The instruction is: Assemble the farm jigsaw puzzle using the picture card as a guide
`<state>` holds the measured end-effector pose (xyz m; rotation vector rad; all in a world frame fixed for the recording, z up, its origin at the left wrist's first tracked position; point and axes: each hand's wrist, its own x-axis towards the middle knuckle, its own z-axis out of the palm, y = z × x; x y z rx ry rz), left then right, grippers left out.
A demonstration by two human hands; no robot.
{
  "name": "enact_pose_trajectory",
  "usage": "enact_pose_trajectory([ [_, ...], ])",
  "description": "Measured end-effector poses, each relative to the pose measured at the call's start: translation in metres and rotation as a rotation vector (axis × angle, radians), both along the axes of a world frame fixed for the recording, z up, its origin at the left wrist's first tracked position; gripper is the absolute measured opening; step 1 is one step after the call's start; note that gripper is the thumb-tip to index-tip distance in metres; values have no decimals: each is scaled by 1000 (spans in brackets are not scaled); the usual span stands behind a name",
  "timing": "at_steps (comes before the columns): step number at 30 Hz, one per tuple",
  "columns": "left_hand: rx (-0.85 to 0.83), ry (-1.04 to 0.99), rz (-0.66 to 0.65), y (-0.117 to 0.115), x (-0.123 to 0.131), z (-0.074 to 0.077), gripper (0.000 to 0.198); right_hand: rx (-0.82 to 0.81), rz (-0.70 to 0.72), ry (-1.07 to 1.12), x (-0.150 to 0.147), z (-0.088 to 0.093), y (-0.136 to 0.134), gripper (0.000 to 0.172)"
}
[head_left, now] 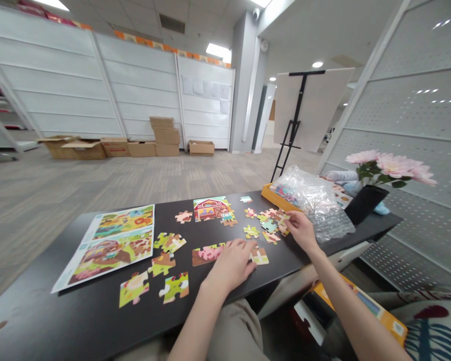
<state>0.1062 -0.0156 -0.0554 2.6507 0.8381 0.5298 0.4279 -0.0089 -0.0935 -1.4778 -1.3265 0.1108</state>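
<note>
The left hand (231,265) lies open and flat, palm down, on the pink section (206,254), holding it steady. The right hand (301,229) pinches a piece (283,220) between its fingertips — just beside the bubble wrap (317,208) — with the barn section (210,208) farther off.

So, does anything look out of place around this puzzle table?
Mainly an orange-edged box or lid tilted below the table, near the right hand, rather than on top. Crumpled bubble wrap also sprawls over an orange tray. The loose puzzle pieces look ordinary.
</note>
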Motion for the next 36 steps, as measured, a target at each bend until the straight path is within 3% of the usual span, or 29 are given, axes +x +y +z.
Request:
enact_pose_trajectory([
  [4,-24,-28,-5,-2,-2,2,49,2,108,293,-27,12,-10,51],
  [7,-36,-83,56,-3,-3,3,50,-50,200,426,-62,22,-17,48],
  [12,-147,-349,192,1,-5,4,51,-169,318,511,-122,36,-23,41],
  [16,-133,-459,292,5,-7,5,48,-208,373,504,-150,41,-23,42],
  [19,-123,-393,331,6,-12,6,42,-212,427,419,-151,41,-27,39],
  [24,-152,-127,168,8,-32,8,61,-175,435,-22,-123,33,-50,23],
  [28,-112,-28,96,8,-43,9,48,-219,485,-332,-102,21,-68,43],
  [31,-108,-24,75,8,-42,11,43,-256,492,-419,-96,16,-71,54],
  [36,-122,-22,20,10,-38,15,26,-282,518,-385,-93,18,-65,38],
])
